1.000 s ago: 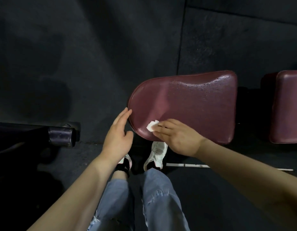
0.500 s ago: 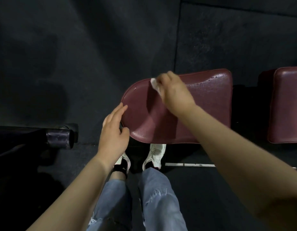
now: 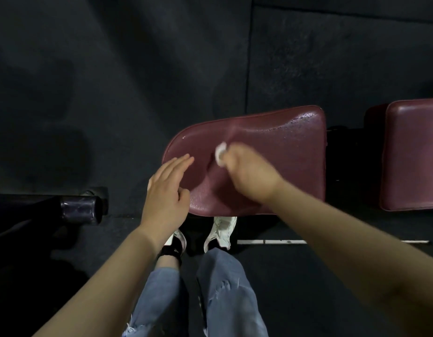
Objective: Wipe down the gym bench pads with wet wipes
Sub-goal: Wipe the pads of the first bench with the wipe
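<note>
A maroon bench pad (image 3: 288, 152) with a rounded left end lies in the middle of the view, its far right part glistening wet. My right hand (image 3: 249, 171), blurred by motion, holds a small white wet wipe (image 3: 220, 151) against the pad's middle left area. My left hand (image 3: 168, 188) rests with straight fingers on the pad's rounded left edge. A second maroon pad (image 3: 415, 156) sits to the right, across a dark gap.
Black rubber flooring (image 3: 113, 93) surrounds the bench. A dark metal frame tube (image 3: 76, 210) ends at the left. My jeans and white shoes (image 3: 220, 231) stand under the pad's near edge, beside a white floor line (image 3: 271, 242).
My right hand has swept the wipe from the pad's near edge to its far edge and back toward the middle. My left hand has stayed at the rounded left end.
</note>
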A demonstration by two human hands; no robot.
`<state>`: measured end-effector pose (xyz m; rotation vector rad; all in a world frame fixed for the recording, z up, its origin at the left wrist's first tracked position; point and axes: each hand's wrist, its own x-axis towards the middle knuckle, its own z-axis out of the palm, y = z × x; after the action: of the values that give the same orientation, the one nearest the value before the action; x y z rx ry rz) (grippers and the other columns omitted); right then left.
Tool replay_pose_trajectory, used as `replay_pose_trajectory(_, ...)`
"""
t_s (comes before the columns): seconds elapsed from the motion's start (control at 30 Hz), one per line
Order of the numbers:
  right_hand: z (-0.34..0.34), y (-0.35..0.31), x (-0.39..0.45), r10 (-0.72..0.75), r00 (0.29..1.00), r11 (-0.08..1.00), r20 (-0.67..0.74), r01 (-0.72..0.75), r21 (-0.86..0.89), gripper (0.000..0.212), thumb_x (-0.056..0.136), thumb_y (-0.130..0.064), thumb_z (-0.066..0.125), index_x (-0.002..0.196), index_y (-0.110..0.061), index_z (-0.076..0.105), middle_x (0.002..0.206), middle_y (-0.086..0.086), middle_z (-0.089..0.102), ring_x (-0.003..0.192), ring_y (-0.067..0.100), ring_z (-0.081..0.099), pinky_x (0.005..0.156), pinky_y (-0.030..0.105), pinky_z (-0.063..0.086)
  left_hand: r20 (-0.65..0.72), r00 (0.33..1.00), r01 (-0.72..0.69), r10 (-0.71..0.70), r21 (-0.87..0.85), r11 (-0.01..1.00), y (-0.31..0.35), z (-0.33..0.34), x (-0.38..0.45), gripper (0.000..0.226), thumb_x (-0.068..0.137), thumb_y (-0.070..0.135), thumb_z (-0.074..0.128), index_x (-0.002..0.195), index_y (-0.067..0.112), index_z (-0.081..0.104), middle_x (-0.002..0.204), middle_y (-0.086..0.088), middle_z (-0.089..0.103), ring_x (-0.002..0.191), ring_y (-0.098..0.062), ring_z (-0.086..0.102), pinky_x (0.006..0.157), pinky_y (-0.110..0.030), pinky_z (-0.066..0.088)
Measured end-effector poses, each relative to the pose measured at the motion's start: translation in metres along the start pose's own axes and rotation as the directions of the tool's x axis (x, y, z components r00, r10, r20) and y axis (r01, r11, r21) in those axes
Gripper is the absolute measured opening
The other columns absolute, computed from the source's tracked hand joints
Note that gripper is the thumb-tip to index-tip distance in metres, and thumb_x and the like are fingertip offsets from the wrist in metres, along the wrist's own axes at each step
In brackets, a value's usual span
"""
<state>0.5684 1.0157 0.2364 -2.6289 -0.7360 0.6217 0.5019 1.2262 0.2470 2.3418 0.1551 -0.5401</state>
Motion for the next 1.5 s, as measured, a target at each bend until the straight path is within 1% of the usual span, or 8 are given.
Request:
replay_pose_trajectory(0.13,-0.009,-0.001,-0.044,-0.430,0.849,0.892,0.308,0.453,-0.003,0.036,0.098,-0.011,0.040,0.129,0.000,0.055,0.111,0.017,0.061,0.099,0.033,0.058,0.089,0.042,0.050,0.042,0.999,-0.033,0.032,0.022,0.999,0.006,0.005,0.006,0.073,0.081,-0.003,0.048,0.146,0.029,0.042,0.155,0.016,0.035,0.146,-0.005,0.023,0.120,-0.038,0.020)
replay_pose_trajectory(0.37,-0.039,0.058,0.021,0.169,0.954,0.985,-0.246,-0.173,0.008,0.013,0.086,0.003,0.056,0.098,0.003,0.061,0.089,0.023,0.056,0.080,0.040,0.055,0.071,0.049,0.050,0.058,0.997,-0.049,0.048,0.015,0.999,0.018,0.010,0.016,0.073,0.083,-0.008,0.044,0.147,0.026,0.041,0.155,0.019,0.029,0.147,-0.002,0.018,0.121,-0.032,0.017)
replay_pose_trajectory(0.53,-0.002,0.017,-0.096,-0.283,0.923,0.959,0.260,0.275,0.069,0.036,0.097,-0.010,0.044,0.130,0.001,0.056,0.117,0.019,0.062,0.101,0.036,0.061,0.089,0.040,0.052,0.121,0.988,-0.090,0.092,-0.020,0.996,0.035,0.015,0.021,0.074,0.082,-0.010,0.044,0.147,0.025,0.042,0.156,0.015,0.031,0.147,-0.004,0.018,0.122,-0.035,0.019)
replay_pose_trajectory(0.6,-0.012,0.038,-0.079,-0.342,0.914,0.938,0.217,0.345,0.025,0.029,0.096,-0.008,0.048,0.119,0.002,0.062,0.100,0.018,0.064,0.087,0.034,0.063,0.078,0.038,0.053,0.134,0.984,-0.119,0.119,-0.004,0.993,0.037,0.020,0.023,0.074,0.082,-0.010,0.045,0.147,0.023,0.042,0.156,0.014,0.030,0.147,-0.005,0.018,0.122,-0.038,0.019)
replay_pose_trajectory(0.83,-0.048,0.091,0.020,0.218,0.925,0.975,-0.311,-0.221,0.027,0.010,0.087,0.004,0.056,0.096,0.001,0.060,0.089,0.020,0.056,0.078,0.038,0.055,0.065,0.041,0.044,0.108,0.990,-0.101,0.096,0.045,0.994,0.038,0.029,0.023,0.075,0.082,-0.010,0.046,0.148,0.027,0.041,0.152,0.023,0.028,0.144,0.007,0.014,0.119,-0.028,0.016)
replay_pose_trajectory(1.03,-0.004,0.029,-0.119,-0.017,0.997,0.992,0.080,0.006,0.130,0.042,0.077,0.004,0.069,0.119,0.001,0.063,0.101,0.016,0.064,0.088,0.035,0.063,0.079,0.039,0.055,0.131,0.983,-0.140,0.131,0.058,0.988,0.053,0.031,0.027,0.074,0.082,-0.010,0.048,0.148,0.023,0.042,0.152,0.019,0.026,0.144,0.000,0.015,0.119,-0.031,0.018)
replay_pose_trajectory(1.3,-0.050,0.102,0.003,0.243,0.893,0.969,-0.378,-0.244,0.046,0.009,0.083,0.002,0.063,0.092,0.002,0.060,0.087,0.021,0.057,0.076,0.037,0.055,0.066,0.043,0.043,0.140,0.976,-0.178,0.164,0.093,0.980,0.050,0.044,0.028,0.074,0.083,-0.011,0.048,0.148,0.024,0.041,0.155,0.020,0.025,0.148,0.000,0.012,0.119,-0.023,0.011)
replay_pose_trajectory(1.5,0.015,0.031,-0.135,0.480,0.835,0.874,-0.270,-0.427,0.231,0.017,0.080,0.008,0.068,0.092,-0.003,0.063,0.075,0.009,0.053,0.066,0.030,0.052,0.059,0.040,0.045,0.158,0.969,-0.231,0.190,0.304,0.924,0.066,0.050,0.028,0.078,0.077,-0.004,0.054,0.149,0.020,0.038,0.161,0.000,0.024,0.151,-0.017,0.014,0.124,-0.038,0.005)
